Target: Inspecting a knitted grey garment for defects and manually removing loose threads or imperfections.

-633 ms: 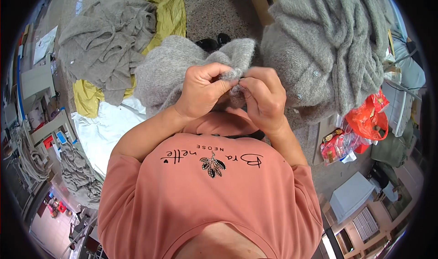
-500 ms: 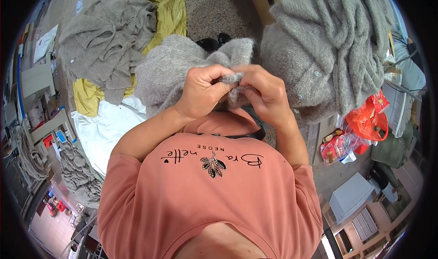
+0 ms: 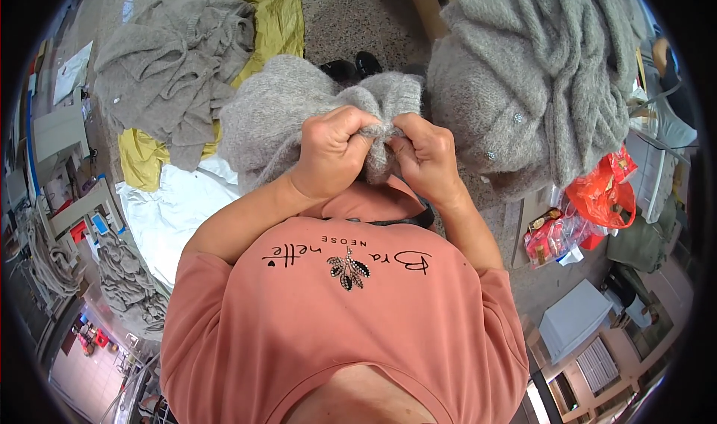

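A fuzzy light grey knit garment (image 3: 276, 110) lies bunched across my lap. My left hand (image 3: 334, 151) is closed on a narrow edge of it, thumb and fingers pinching the knit. Just to the right, my right hand (image 3: 426, 155) pinches the same edge, its fingertips close to those of the left. A short gathered piece of knit shows between the two hands. Anything smaller within the pinched fingers is hidden.
On the right is a large heap of grey knitwear (image 3: 530, 80) with small shiny buttons. A darker grey pile (image 3: 175, 66) rests on yellow sheeting (image 3: 280, 21) at the left. White sheeting (image 3: 168, 207) lies nearer. A red plastic bag (image 3: 601, 196) sits at the right.
My right hand has shifted slightly left and down, its fingers no longer blurred. The pinched edge now shows between both hands, and the garment's far end has spread a little to the right.
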Tool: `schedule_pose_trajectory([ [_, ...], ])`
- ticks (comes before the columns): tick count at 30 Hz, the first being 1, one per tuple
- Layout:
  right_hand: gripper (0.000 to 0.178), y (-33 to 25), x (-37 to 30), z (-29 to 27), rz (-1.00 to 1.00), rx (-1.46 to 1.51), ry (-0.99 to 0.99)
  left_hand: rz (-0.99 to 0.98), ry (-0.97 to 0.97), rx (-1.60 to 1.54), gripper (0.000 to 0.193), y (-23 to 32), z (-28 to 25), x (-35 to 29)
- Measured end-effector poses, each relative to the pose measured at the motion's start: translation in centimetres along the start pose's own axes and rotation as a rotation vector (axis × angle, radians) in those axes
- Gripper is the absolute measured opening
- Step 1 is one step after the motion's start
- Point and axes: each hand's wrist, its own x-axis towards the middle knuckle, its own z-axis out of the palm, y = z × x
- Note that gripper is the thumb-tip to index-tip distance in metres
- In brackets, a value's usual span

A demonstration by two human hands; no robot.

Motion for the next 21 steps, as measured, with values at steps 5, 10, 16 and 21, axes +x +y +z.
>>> schedule_pose_trajectory([
  [5,0.007,-0.1,-0.1,-0.4,0.244,0.429,-0.087,0.273,0.042,0.19,0.018,0.0,-0.2,-0.1],
  [10,0.004,-0.6,-0.3,-1.6,0.273,0.71,-0.123,0.393,0.032,0.056,0.022,0.6,-0.2,0.2],
  [16,0.011,-2.0,-0.5,-0.6,0.056,0.22,0.121,0.598,0.025,0.245,0.023,1.0,-0.8,0.2],
  [21,0.022,-1.6,0.2,0.4,-0.24,-0.042,0.322,0.64,0.044,0.279,0.027,1.3,-0.7,0.3],
])
